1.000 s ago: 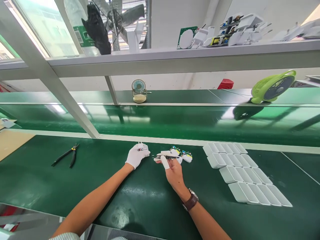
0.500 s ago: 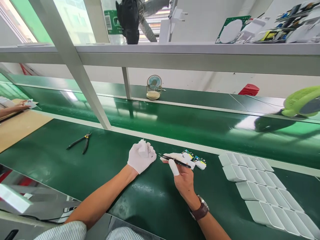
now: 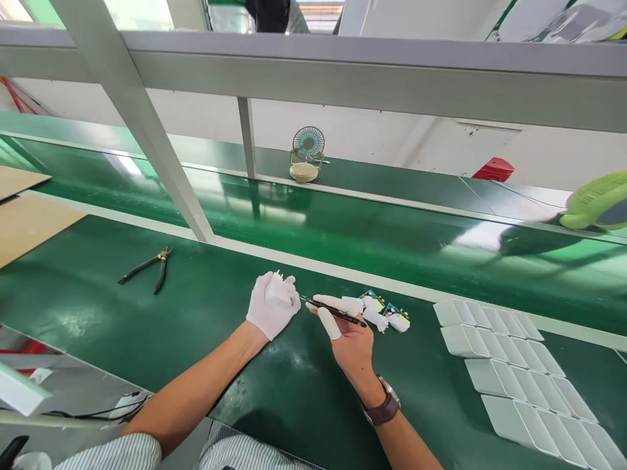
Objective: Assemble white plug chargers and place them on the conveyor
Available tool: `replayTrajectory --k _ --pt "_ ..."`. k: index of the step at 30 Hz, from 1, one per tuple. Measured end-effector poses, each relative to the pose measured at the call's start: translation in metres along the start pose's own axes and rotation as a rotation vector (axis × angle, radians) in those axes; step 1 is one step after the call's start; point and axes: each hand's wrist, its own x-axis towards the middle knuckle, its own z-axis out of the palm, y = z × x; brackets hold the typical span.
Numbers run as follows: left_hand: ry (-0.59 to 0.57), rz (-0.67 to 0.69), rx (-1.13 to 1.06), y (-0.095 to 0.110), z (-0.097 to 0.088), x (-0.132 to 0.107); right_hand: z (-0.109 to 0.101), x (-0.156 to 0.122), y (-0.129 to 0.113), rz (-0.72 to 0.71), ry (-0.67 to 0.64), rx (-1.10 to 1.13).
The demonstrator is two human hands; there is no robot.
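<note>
My left hand (image 3: 267, 314), in a white glove, is closed round a small white plastic housing (image 3: 278, 292) with metal prongs at its top, like a plug adapter. White finger cots cover some fingers of my right hand (image 3: 349, 329), which grips black tweezers (image 3: 340, 312). The tweezer tips point left and reach close to the left hand's fingertips; whether they touch is too small to tell. Just beyond my right hand lie small circuit boards (image 3: 390, 310) with white parts attached, partly hidden by the fingers.
Pliers (image 3: 160, 264) with dark handles lie open at the left. Rows of white trays (image 3: 509, 398) stand at the right. A sloping grey post (image 3: 142, 124) meets the bench's back edge. Beyond are a green conveyor belt (image 3: 343, 228), a small fan (image 3: 307, 147) and a lime-green fan (image 3: 595, 202).
My view has tilted downward. My right hand has brought the tweezers left, closer to the white housing. The left hand has turned the housing slightly. A co-worker's hand at far left has left view.
</note>
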Motion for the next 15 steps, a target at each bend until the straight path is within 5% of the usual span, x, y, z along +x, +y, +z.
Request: replayTrajectory --k 6,11,15 --pt "0.023 -0.028 0.027 0.001 0.001 0.003 0.006 -0.013 0.011 -0.043 0.019 0.029" --pt "0.007 -0.058 -0.066 -0.006 0.001 0.003 0.001 -0.018 0.011 -0.341 -0.072 -0.244" --pt "-0.011 -0.134 -0.114 -0.01 0.001 0.001 0.0 -0.023 0.009 -0.54 -0.136 -0.2"
